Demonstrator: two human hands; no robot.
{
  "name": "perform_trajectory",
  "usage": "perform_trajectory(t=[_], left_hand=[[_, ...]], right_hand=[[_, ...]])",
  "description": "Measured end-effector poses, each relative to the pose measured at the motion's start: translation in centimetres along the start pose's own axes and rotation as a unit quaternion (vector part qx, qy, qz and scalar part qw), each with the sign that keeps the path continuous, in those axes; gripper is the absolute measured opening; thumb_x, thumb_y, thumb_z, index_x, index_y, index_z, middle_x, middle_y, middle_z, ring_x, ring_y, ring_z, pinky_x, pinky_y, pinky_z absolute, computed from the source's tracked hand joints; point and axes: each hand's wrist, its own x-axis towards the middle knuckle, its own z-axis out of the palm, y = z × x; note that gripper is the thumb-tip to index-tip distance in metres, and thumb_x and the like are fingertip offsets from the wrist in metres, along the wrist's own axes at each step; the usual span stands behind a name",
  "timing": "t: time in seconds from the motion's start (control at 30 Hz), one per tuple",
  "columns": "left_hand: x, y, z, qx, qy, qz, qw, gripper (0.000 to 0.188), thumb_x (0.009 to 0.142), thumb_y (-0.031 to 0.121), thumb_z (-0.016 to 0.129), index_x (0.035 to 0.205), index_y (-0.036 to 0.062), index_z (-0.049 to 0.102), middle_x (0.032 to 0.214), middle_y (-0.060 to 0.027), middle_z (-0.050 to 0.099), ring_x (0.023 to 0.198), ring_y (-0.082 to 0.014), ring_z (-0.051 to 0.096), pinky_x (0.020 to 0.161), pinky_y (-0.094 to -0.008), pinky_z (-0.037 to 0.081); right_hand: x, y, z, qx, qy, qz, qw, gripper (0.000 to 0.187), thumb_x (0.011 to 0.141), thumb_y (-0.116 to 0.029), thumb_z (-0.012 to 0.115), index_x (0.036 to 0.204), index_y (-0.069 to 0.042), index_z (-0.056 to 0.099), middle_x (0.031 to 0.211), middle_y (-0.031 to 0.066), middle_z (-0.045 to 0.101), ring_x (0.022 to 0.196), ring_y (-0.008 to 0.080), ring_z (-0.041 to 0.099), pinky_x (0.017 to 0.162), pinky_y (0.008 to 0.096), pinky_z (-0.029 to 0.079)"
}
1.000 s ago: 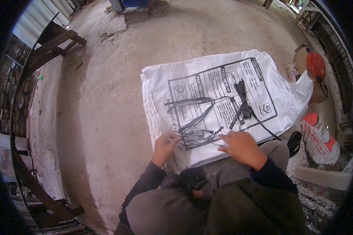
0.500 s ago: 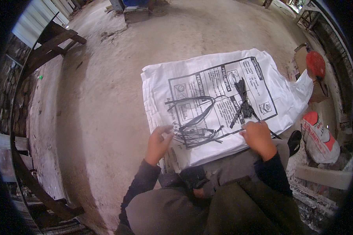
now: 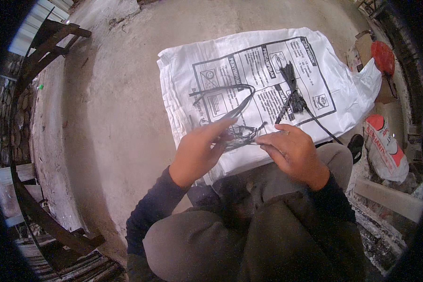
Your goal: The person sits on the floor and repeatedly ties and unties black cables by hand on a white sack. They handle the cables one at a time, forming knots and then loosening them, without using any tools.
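Well to the left of the left hand stands a dark timber frame (image 3: 51, 44), with bare concrete floor (image 3: 113, 117) between. A white printed sack (image 3: 176, 80) lies flat, its left edge just beyond that hand and its body reaching under and past both. The left hand (image 3: 199, 152) is half curled, index finger stretched forward and thumb apart below it; its fingertips are at the near strands, but whether they grip cannot be told. Just beyond them bends a looped black strip (image 3: 245, 101). Between the two hands lies a tangle of thin black strands (image 3: 243, 134). The right hand (image 3: 293, 150) has its fingers bent and nearly together at the strands' right end; any hold is unclear. Just beyond it rests a cinched black bundle (image 3: 294, 99). To its right are a black sandal (image 3: 356, 146) and, farther off, a red-and-white sack (image 3: 385, 150).
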Motion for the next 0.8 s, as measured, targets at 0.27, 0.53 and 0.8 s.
perform_trajectory(t=[0.27,0.53,0.8], left_hand=[[-2.5,-0.2,-1.6,-0.148,0.079,-0.066,0.984,0.018,0.075,0.002,0.062,0.092,0.0014,0.060,0.084,-0.0052,0.060,0.077,-0.0105,0.055,0.067,-0.0227,0.043],[-3.3,-4.3,-1.9,-0.131,0.116,-0.096,0.980,0.007,0.076,0.003,0.061,0.083,0.0012,0.062,0.075,-0.0027,0.060,0.065,-0.0067,0.050,0.060,-0.0200,0.039],[-3.3,-6.5,-1.2,-0.158,0.127,-0.170,0.964,0.008,0.078,0.006,0.059,0.082,-0.0003,0.061,0.073,-0.0021,0.059,0.065,-0.0066,0.052,0.060,-0.0207,0.041]], right_hand=[[0.9,0.9,-0.9,0.123,-0.089,0.208,0.966,0.015,0.075,-0.015,0.060,0.077,-0.001,0.058,0.069,0.0065,0.060,0.058,0.0184,0.057,0.056,0.0305,0.044],[-0.4,2.4,-2.2,0.621,-0.071,0.292,0.724,0.026,0.079,-0.025,0.061,0.082,0.000,0.054,0.063,0.0039,0.056,0.055,0.0139,0.055,0.052,0.0249,0.043],[-0.9,4.4,-2.7,0.769,0.134,0.179,0.599,0.042,0.081,-0.014,0.057,0.116,0.002,0.041,0.072,0.0079,0.058,0.065,0.0187,0.059,0.081,0.0372,0.047]])
